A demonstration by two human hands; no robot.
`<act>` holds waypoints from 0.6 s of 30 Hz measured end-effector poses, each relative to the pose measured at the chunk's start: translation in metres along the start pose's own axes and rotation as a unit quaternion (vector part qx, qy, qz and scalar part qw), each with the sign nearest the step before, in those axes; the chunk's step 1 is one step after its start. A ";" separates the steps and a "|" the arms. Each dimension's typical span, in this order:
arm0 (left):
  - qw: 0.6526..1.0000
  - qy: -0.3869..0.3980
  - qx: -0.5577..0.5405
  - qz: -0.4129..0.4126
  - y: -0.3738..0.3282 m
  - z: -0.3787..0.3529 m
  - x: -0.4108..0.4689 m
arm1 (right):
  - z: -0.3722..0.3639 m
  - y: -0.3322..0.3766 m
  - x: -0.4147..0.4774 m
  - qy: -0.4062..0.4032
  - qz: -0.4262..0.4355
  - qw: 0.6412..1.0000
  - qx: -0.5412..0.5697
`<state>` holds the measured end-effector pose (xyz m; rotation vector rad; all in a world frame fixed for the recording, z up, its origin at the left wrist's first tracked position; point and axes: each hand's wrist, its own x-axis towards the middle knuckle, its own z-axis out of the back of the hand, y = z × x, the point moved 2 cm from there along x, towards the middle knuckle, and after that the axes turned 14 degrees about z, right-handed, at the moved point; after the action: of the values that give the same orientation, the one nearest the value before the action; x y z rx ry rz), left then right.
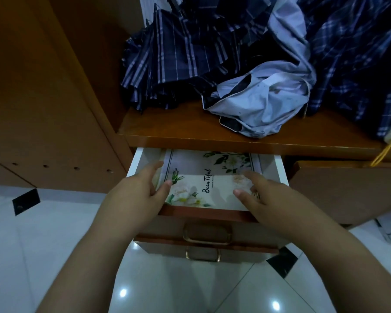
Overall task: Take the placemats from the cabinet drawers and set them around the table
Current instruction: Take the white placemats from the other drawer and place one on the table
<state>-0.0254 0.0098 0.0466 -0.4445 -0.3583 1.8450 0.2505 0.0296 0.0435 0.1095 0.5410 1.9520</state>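
The top cabinet drawer [142, 159] is pulled out, white inside with a brown front. White placemats [212, 188] printed with flowers and the word "Beautiful" lie inside it. My left hand [142, 188] reaches into the drawer and pinches the left edge of the top placemat between thumb and fingers. At the placemat's right edge, my right hand [257, 190] has its thumb and fingers on the mat. The near end of the top placemat looks slightly lifted.
A second drawer [201, 254] with a brass handle sits shut below. Plaid and pale blue clothes [246, 64] lie heaped on the wooden shelf [167, 134] above the drawer. A wooden cabinet side [43, 98] stands at the left. Glossy white floor tiles [54, 245] lie below.
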 end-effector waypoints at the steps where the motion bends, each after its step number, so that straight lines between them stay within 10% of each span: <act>1: 1.000 0.013 0.009 0.004 -0.001 0.000 0.006 | -0.001 0.001 0.003 0.017 -0.005 1.000 -0.009; 10: 0.934 0.285 0.206 0.057 -0.019 -0.020 0.053 | -0.003 0.011 0.021 0.173 -0.063 0.980 -0.074; 18: 0.899 0.322 0.284 0.093 -0.017 -0.044 0.065 | -0.011 0.000 0.032 0.172 -0.080 0.976 0.103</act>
<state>-0.0089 0.0779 0.0078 -0.6547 0.6801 1.7608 0.2332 0.0540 0.0285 -0.1424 0.9519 1.7621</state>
